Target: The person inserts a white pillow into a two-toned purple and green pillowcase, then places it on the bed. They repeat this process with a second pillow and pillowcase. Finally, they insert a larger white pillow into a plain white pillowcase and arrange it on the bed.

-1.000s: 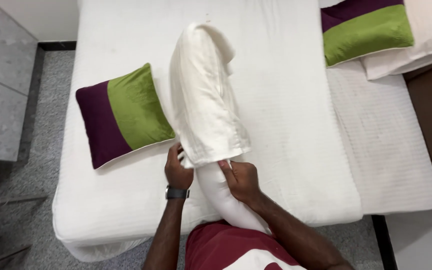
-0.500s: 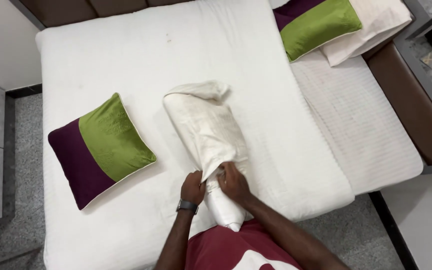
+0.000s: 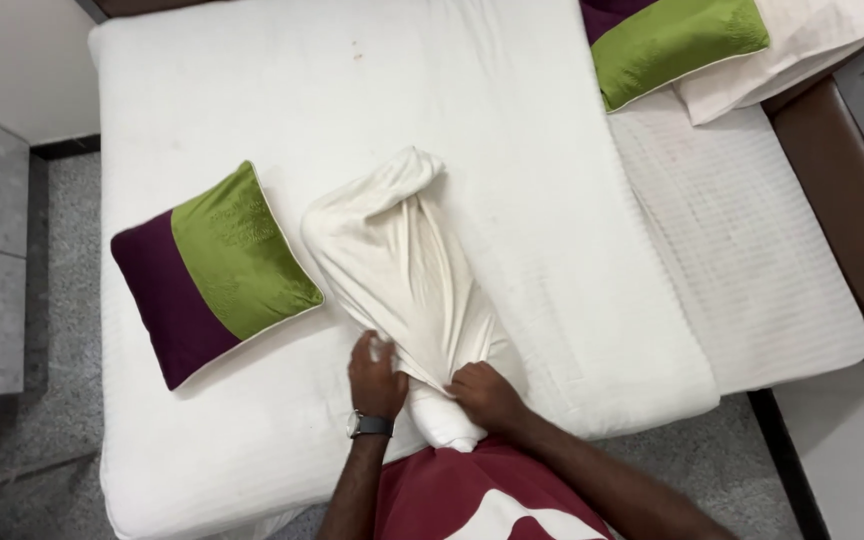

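A cream pillowcase [image 3: 397,265] with a pillow partly inside lies on the white bed [image 3: 512,130], bunched and twisted toward its near end. The bare white end of the pillow [image 3: 444,422] sticks out of the case's mouth at the bed's near edge. My left hand [image 3: 376,376], with a dark wristwatch, grips the left side of the case's open edge. My right hand [image 3: 484,396] grips the right side of that edge, pressed against the pillow.
A purple and green cushion [image 3: 214,270] lies left of the pillowcase. A second such cushion [image 3: 667,40] rests on a white pillow [image 3: 802,50] at the far right. A second white mattress [image 3: 742,250] adjoins on the right. Grey floor [image 3: 12,300] lies left.
The raised pillowcase has come down flat onto the bed and bunched up. Both hands have kept their hold at its mouth.
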